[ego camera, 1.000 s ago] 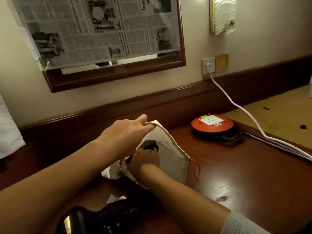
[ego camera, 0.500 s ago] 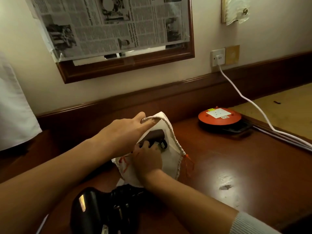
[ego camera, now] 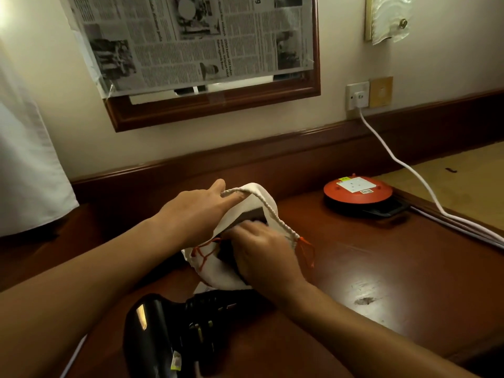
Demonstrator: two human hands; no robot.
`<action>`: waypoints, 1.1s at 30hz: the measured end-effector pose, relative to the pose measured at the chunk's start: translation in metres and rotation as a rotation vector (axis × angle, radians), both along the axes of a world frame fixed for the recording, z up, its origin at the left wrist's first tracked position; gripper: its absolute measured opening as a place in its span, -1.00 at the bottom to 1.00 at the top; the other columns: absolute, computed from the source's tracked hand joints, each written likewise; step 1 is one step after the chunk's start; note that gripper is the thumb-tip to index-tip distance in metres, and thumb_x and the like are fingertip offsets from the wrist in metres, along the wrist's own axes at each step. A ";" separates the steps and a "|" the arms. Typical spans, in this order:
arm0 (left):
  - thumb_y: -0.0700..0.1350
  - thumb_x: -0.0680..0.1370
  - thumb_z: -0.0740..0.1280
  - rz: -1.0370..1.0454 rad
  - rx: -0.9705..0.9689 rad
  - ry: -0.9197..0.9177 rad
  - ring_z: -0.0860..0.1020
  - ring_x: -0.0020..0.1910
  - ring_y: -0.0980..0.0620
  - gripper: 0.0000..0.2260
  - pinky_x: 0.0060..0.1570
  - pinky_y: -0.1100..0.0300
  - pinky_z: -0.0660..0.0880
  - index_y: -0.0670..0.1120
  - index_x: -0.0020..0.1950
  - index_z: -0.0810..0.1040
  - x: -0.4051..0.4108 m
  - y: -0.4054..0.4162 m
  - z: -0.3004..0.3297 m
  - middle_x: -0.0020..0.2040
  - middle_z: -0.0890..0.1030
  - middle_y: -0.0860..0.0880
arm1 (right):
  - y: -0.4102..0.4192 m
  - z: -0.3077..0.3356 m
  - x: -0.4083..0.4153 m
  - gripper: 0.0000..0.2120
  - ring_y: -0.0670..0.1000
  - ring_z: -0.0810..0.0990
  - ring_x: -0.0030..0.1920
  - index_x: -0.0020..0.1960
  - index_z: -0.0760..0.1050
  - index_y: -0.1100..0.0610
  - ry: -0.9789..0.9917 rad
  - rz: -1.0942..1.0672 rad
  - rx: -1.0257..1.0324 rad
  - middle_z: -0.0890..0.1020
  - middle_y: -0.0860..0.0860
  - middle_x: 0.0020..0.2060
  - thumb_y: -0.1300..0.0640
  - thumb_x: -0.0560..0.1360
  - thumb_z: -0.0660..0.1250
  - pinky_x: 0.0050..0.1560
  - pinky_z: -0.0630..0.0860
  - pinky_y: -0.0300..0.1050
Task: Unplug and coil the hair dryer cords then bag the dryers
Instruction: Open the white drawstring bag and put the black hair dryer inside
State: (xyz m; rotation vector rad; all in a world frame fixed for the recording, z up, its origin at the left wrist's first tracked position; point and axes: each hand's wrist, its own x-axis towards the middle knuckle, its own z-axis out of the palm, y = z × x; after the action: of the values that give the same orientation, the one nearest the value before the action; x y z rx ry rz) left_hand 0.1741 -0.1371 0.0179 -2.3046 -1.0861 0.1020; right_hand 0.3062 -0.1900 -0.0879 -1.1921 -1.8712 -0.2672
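White cloth forms the drawstring bag (ego camera: 261, 208) being filled on the wooden desk (ego camera: 381, 268), its mouth lifted open at the top hem by the left hand (ego camera: 196, 214), whose thumb and fingers are pinched on the corded rim. A dark hair dryer (ego camera: 252, 215) is seen inside the opening, and the right hand (ego camera: 261, 255) is pressed against it at the mouth, fingers curled over the dark body; how firmly it is clasped cannot be told through the blur. Compared with a second ago, the dryer has been pushed further in: then a coiled cord and a dark body were exposed near the opening, now mostly cloth is seen, with only a dark patch left. By that reading, the bagging of this dryer is judged nearly done, with the orange drawstring (ego camera: 305, 248) yet to be pulled. A second black hair dryer (ego camera: 169, 336) is laid on the desk near the bottom edge, unbagged, so half of the bagging remains. An orange cable reel (ego camera: 357, 190) is set well apart to the right, and a white cable (ego camera: 395, 159) is plugged into the wall socket (ego camera: 357, 95).
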 end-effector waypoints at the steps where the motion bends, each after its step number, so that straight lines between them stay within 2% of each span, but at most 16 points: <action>1: -0.19 0.53 0.33 0.012 -0.013 -0.023 0.40 -0.35 0.05 -0.25 -0.49 0.22 0.29 0.15 0.57 -0.01 -0.002 0.002 -0.003 0.10 0.30 -0.05 | -0.005 0.001 0.009 -0.76 0.02 0.58 0.09 0.19 0.57 0.07 0.040 -0.036 0.152 0.64 0.02 0.10 0.08 0.55 0.27 0.01 0.55 -0.11; 3: -0.21 0.54 0.29 0.029 -0.051 -0.090 0.37 -0.39 0.07 -0.30 -0.51 0.22 0.26 0.14 0.56 0.02 -0.004 0.006 -0.012 0.07 0.30 -0.01 | -0.003 0.003 0.027 -0.64 0.01 0.49 0.15 0.26 0.46 0.01 0.076 -0.175 0.146 0.54 -0.01 0.16 -0.02 0.50 0.38 0.05 0.47 -0.11; 5: -0.21 0.57 0.26 0.040 -0.089 -0.158 0.33 -0.41 0.10 -0.35 -0.51 0.23 0.24 0.14 0.56 0.06 -0.005 0.010 -0.022 0.04 0.29 0.02 | 0.006 -0.002 0.046 -0.45 0.04 0.43 0.21 0.38 0.36 0.01 -0.005 -0.333 -0.140 0.47 -0.03 0.24 -0.16 0.48 0.39 0.10 0.47 -0.07; 6: -0.20 0.58 0.24 0.044 -0.096 -0.163 0.33 -0.40 0.10 -0.39 -0.50 0.22 0.24 0.14 0.55 0.08 -0.004 0.010 -0.028 0.06 0.31 0.01 | 0.011 -0.005 0.053 -0.44 0.07 0.42 0.22 0.40 0.34 0.02 -0.080 -0.385 -0.291 0.46 -0.02 0.26 -0.18 0.49 0.37 0.12 0.46 -0.04; 8: -0.08 0.63 0.20 0.039 -0.077 -0.129 0.38 -0.28 0.09 -0.55 -0.43 0.20 0.30 0.10 0.51 0.20 0.001 0.006 -0.043 0.16 0.35 -0.04 | 0.019 -0.014 0.064 -0.58 0.12 0.45 0.21 0.33 0.39 0.02 -0.209 -0.412 -0.446 0.51 0.01 0.23 -0.10 0.54 0.35 0.10 0.45 -0.01; 9: 0.03 0.65 0.17 0.030 -0.060 -0.112 0.42 -0.13 0.04 -0.65 -0.35 0.16 0.38 0.06 0.44 0.33 0.004 0.003 -0.051 0.22 0.35 -0.07 | 0.023 -0.018 0.068 -0.70 0.13 0.49 0.17 0.26 0.43 0.04 -0.231 -0.397 -0.456 0.56 0.03 0.18 -0.02 0.56 0.32 0.03 0.44 0.00; 10: 0.14 0.64 0.14 0.026 -0.059 -0.107 0.42 0.04 -0.03 -0.66 -0.24 0.10 0.45 0.02 0.34 0.44 0.009 0.000 -0.062 0.29 0.34 -0.10 | 0.025 -0.019 0.070 -0.81 0.15 0.52 0.11 0.18 0.47 0.06 -0.228 -0.381 -0.449 0.59 0.05 0.11 0.08 0.58 0.29 -0.07 0.43 0.00; 12: 0.30 0.57 0.15 0.067 -0.110 -0.100 0.32 0.29 -0.15 -0.54 -0.05 0.00 0.50 -0.01 0.21 0.55 0.019 -0.009 -0.084 0.41 0.28 -0.14 | 0.030 -0.022 0.075 -0.87 0.18 0.53 0.00 0.07 0.48 0.09 -0.205 -0.367 -0.444 0.58 0.08 -0.03 0.23 0.56 0.20 -0.18 0.43 -0.01; 14: 0.39 0.47 0.21 0.168 -0.173 -0.128 0.23 0.39 -0.24 -0.44 0.09 -0.09 0.49 0.02 0.26 0.50 0.029 -0.012 -0.105 0.49 0.20 -0.14 | 0.036 -0.026 0.077 -0.87 0.19 0.52 -0.07 0.02 0.44 0.11 -0.192 -0.321 -0.468 0.55 0.09 -0.10 0.28 0.56 0.17 -0.21 0.48 0.02; 16: 0.42 0.39 0.26 0.322 -0.241 -0.239 0.25 0.38 -0.34 -0.35 0.17 -0.22 0.46 0.06 0.34 0.37 0.037 -0.004 -0.118 0.50 0.15 -0.18 | 0.040 -0.032 0.078 -0.90 0.18 0.52 -0.07 0.07 0.40 0.10 -0.218 -0.289 -0.525 0.54 0.09 -0.07 0.22 0.57 0.18 -0.17 0.53 0.06; 18: 0.34 0.40 0.29 0.444 -0.301 -0.357 0.38 0.27 -0.38 -0.35 0.13 -0.22 0.48 0.08 0.40 0.25 0.043 0.008 -0.125 0.44 0.18 -0.23 | 0.041 -0.040 0.078 -0.79 0.19 0.51 0.02 0.19 0.36 0.06 -0.312 -0.273 -0.583 0.52 0.09 0.04 0.16 0.57 0.25 -0.15 0.50 0.05; 21: -0.01 0.53 0.28 0.513 -0.348 -0.427 0.53 0.10 -0.32 -0.40 -0.05 -0.03 0.50 0.09 0.52 0.11 0.042 0.021 -0.128 0.39 0.20 -0.29 | 0.041 -0.054 0.085 -0.66 0.23 0.54 0.07 0.24 0.37 0.04 -0.435 -0.284 -0.619 0.51 0.11 0.08 0.30 0.52 0.28 -0.16 0.49 0.06; 25: -0.26 0.53 0.26 0.501 -0.309 -0.409 0.55 0.03 -0.30 -0.50 -0.14 -0.01 0.49 0.05 0.41 0.24 0.025 0.022 -0.119 0.28 0.25 -0.25 | 0.042 -0.063 0.105 -0.72 0.19 0.60 -0.13 0.18 0.44 0.02 -0.454 -0.297 -0.572 0.40 0.06 -0.05 0.28 0.52 0.27 -0.17 0.62 0.11; 29: -0.32 0.55 0.26 0.530 -0.214 -0.396 0.54 0.04 -0.29 -0.52 -0.22 0.02 0.43 0.01 0.40 0.27 0.016 0.020 -0.117 0.25 0.29 -0.23 | 0.041 -0.056 0.117 -0.74 0.07 0.52 -0.24 0.17 0.47 0.05 -0.474 -0.312 -0.507 0.34 0.04 -0.07 0.21 0.51 0.37 -0.27 0.62 0.02; 31: -0.30 0.57 0.24 0.530 -0.223 -0.438 0.52 0.08 -0.30 -0.58 -0.21 0.01 0.41 -0.01 0.38 0.29 0.014 0.023 -0.119 0.21 0.33 -0.21 | 0.041 -0.055 0.123 -0.73 0.08 0.52 -0.24 0.18 0.47 0.05 -0.463 -0.342 -0.502 0.34 0.04 -0.06 0.19 0.50 0.37 -0.27 0.63 0.06; 33: -0.23 0.59 0.23 0.447 -0.255 -0.489 0.52 0.02 -0.25 -0.67 -0.19 0.00 0.43 -0.02 0.33 0.33 0.012 0.027 -0.121 0.14 0.39 -0.17 | 0.040 -0.056 0.128 -0.76 0.07 0.50 -0.25 0.16 0.47 0.05 -0.441 -0.383 -0.511 0.33 0.04 -0.10 0.17 0.50 0.37 -0.28 0.62 0.08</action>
State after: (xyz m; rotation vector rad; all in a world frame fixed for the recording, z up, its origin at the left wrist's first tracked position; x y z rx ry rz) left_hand 0.1861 -0.1098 -0.1034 -2.3223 -1.9260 -0.1707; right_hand 0.4340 -0.1497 -0.1437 -1.9767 -2.1480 -0.2863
